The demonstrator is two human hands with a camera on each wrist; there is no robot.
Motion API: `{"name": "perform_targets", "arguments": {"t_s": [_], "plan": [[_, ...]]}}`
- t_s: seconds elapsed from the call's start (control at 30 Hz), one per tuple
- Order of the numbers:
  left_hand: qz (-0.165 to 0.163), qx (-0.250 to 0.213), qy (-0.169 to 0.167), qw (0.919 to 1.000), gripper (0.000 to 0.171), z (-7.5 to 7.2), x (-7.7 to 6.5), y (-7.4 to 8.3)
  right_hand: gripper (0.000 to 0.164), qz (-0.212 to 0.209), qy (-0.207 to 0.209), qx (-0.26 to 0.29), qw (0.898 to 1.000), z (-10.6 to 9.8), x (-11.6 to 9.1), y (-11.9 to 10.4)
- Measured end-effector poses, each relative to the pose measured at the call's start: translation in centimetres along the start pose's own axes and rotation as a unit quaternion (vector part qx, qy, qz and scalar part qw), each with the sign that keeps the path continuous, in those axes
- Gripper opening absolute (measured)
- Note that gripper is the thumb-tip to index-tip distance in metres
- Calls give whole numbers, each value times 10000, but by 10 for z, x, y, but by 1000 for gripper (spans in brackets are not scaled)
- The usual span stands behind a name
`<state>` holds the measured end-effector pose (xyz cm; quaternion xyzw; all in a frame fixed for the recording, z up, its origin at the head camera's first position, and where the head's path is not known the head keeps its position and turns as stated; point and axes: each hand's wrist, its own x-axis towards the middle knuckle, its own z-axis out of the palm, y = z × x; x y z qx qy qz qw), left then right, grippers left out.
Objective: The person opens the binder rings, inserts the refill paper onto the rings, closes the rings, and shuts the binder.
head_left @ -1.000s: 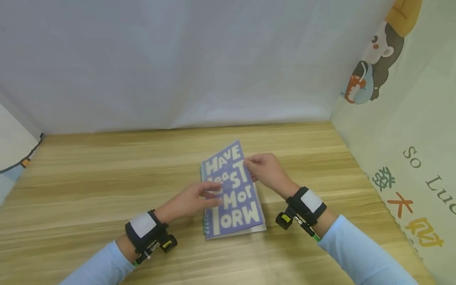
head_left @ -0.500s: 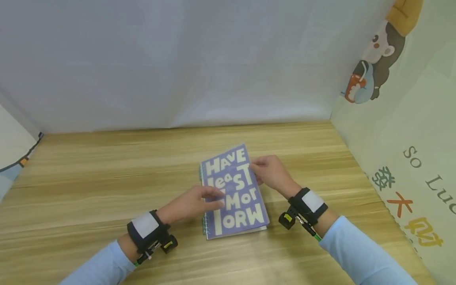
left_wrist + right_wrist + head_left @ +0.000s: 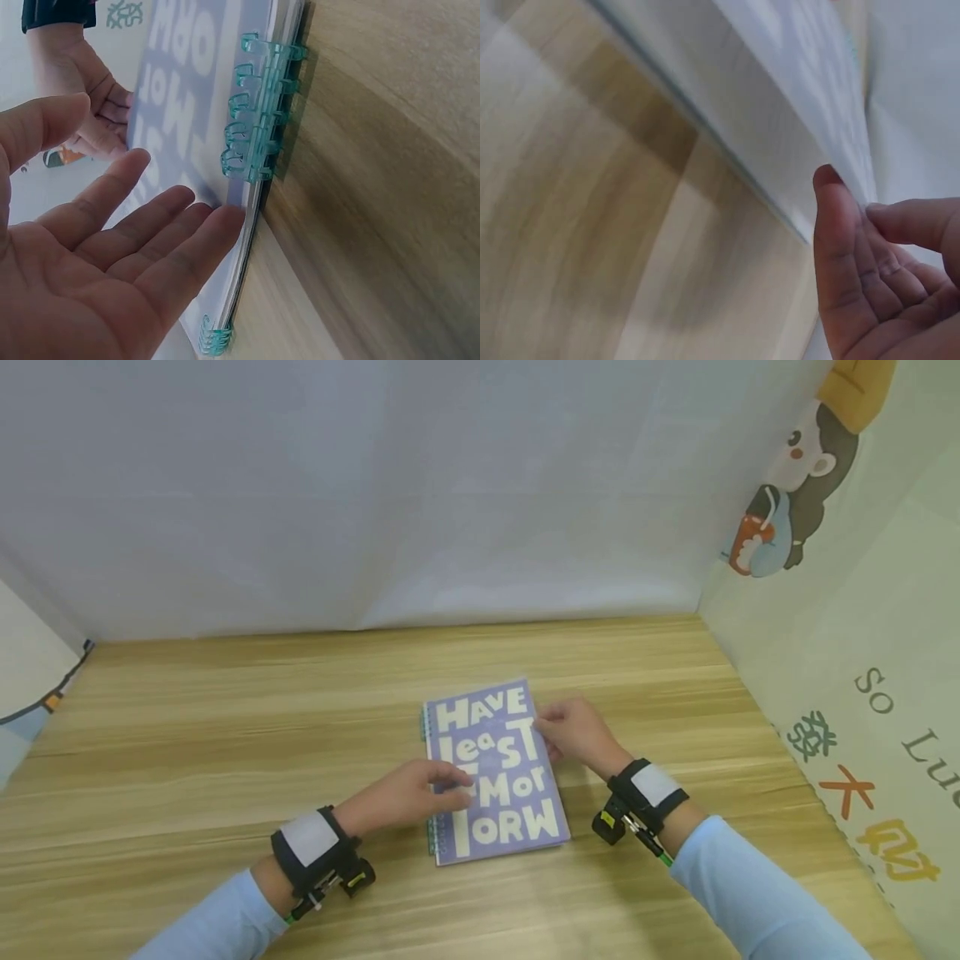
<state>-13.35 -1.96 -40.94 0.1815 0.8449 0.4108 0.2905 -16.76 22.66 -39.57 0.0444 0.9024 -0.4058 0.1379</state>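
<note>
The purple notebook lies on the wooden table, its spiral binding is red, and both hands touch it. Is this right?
Not quite: the spiral binding is teal green, not red, as the left wrist view shows. The rest holds: the purple notebook lies on the wooden table, and the left hand and right hand touch it.

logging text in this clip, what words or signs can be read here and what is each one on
"HAVE", "leaST", "Mor", "ORW": notebook cover, large white letters on purple; the left hand hides the start of the lower rows.
"So Lu": right wall panel, cut off at the frame edge.
Green, orange and yellow Chinese characters below it: too angled to read surely.
Wrist views: the cover's letters are blurred and unreadable.
</note>
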Motion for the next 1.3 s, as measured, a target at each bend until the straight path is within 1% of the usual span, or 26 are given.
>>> {"name": "perform_targets", "arguments": {"t_s": [0.2, 0.4, 0.53, 0.63, 0.83, 0.97, 1.03, 1.17, 1.27, 1.3], "plan": [[138, 182, -27, 9997, 34, 1, -2, 1, 19, 40, 14, -239, 9997, 6, 3, 9], [82, 183, -84, 9998, 33, 3, -2, 2, 18, 21, 31, -280, 9996, 10, 5, 12], [15, 152, -92, 9998, 33, 3, -3, 2, 17, 40, 106, -414, 9991, 12, 5, 14], [-28, 101, -122, 9999, 33, 4, -5, 2, 16, 77, 158, -419, 9990, 14, 5, 15], [-51, 67, -84, 9999, 34, 5, -8, 1, 14, 75, 220, -398, 9989, 18, 7, 16], [-41, 91, -37, 9999, 33, 5, -10, 0, 13, 13, 276, -545, 9981, 21, 7, 17], [-54, 78, -29, 10000, 32, 7, -10, -1, 12, -52, 308, -664, 9973, 22, 7, 17], [-47, 97, 18, 9999, 31, 11, -11, -4, 14, -243, 401, -1134, 9924, 23, 2, 17], [39, 169, 164, 9997, 34, 14, -11, -7, 17, -345, 530, -1558, 9858, 23, -1, 19], [82, 154, 249, 9995, 35, 15, -11, -8, 19, -358, 589, -1624, 9843, 23, -2, 19]]}}
